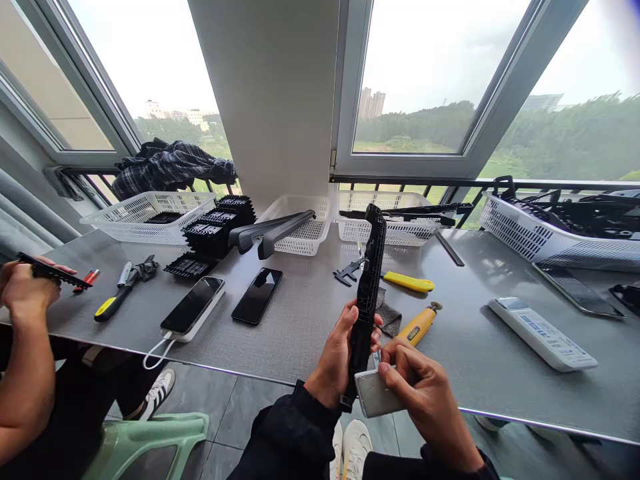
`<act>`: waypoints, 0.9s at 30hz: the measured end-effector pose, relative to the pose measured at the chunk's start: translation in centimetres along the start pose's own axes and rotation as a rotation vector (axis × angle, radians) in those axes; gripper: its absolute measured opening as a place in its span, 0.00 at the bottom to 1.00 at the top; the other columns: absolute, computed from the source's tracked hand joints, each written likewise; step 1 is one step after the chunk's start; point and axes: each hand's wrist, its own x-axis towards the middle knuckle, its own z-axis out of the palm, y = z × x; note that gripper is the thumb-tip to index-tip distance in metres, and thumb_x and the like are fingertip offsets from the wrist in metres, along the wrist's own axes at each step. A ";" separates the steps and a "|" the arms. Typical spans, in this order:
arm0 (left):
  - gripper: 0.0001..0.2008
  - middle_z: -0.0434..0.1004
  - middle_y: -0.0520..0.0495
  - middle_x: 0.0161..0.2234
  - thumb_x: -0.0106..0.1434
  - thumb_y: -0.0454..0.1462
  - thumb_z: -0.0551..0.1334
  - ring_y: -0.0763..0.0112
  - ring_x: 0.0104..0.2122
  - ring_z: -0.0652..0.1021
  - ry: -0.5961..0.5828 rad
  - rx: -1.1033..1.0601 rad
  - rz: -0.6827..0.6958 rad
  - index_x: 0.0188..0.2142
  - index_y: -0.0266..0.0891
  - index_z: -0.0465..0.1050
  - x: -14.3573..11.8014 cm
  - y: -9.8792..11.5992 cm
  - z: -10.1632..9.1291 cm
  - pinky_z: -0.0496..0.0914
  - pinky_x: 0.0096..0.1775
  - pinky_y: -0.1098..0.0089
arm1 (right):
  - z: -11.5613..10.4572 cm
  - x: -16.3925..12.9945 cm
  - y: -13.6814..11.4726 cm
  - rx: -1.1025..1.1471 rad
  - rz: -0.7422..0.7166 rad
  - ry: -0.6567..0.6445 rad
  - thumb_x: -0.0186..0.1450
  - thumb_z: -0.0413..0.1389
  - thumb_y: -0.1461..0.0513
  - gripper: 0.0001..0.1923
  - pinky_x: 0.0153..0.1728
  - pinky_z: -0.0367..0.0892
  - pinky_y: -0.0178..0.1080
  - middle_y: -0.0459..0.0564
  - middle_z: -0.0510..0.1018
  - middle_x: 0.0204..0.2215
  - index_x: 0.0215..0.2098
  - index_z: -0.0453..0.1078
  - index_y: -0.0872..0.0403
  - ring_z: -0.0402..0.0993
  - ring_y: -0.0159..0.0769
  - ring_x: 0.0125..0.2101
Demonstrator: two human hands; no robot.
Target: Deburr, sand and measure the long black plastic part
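The left hand (331, 363) is wrapped around the lower part of a long black plastic strip (370, 277), thumb on one side and fingers showing on the other, so the strip stands nearly upright over the table's near edge. The right hand (425, 387) pinches a flat grey block (376, 395) between thumb and fingers, its edge overlapping the strip's lower end (I can't tell from here whether they really touch).

To my eye, good work here wants that left grip firm but not flexing the strip, with the block drawn in short, light, even strokes and the thumb clear of its edge.

Just right of the strip lie a crumpled dark cloth (390, 315), a yellow-handled tool with a round metal head (419, 325) and a yellow utility knife (409, 282). A caliper (349, 272) lies just left of it; farther left, a black smartphone (257, 297).
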 end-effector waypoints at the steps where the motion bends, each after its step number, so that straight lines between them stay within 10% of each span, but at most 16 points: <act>1: 0.27 0.79 0.46 0.36 0.57 0.51 0.77 0.72 0.29 0.73 -0.002 -0.009 -0.002 0.48 0.40 0.73 0.0 0.0 0.0 0.67 0.31 0.73 | 0.0 0.0 0.0 0.004 -0.001 -0.007 0.67 0.62 0.57 0.24 0.27 0.66 0.35 0.47 0.72 0.26 0.20 0.55 0.50 0.68 0.36 0.27; 27: 0.25 0.77 0.45 0.38 0.58 0.49 0.77 0.73 0.30 0.71 0.015 -0.086 0.052 0.47 0.38 0.75 0.2 0.5 0.1 0.66 0.31 0.73 | 0.1 0.0 -0.3 -0.003 0.106 0.122 0.66 0.65 0.46 0.30 0.25 0.64 0.34 0.48 0.73 0.27 0.20 0.56 0.50 0.64 0.33 0.25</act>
